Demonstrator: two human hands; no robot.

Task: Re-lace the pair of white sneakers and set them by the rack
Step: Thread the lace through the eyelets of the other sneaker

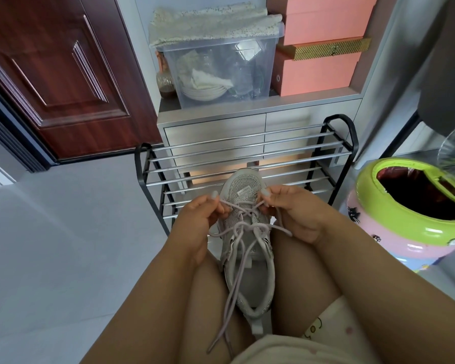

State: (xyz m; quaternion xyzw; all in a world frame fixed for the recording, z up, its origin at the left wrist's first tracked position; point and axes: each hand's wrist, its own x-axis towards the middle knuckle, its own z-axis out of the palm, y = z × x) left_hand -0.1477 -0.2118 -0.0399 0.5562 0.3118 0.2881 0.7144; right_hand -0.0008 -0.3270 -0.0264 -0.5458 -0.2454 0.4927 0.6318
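Head view: white sneaker point(247, 237) wedged between the thighs, toe pointing away toward the shoe rack point(247, 158). Left hand point(200, 219) and right hand point(294, 214) flanking the tongue, fingers pinching the lace point(243, 208) crossing there; loose ends trailing heelward.

Small illegible label on sneaker point(243, 203) tongue

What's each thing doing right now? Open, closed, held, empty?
Sneaker: between the knees, partly laced.
Lace: pinched by both hands, ends dangling.
Left hand: pinching lace.
Right hand: pinching lace.
Rack: no shoes on visible bars.
Door: closed.
Bin: open.
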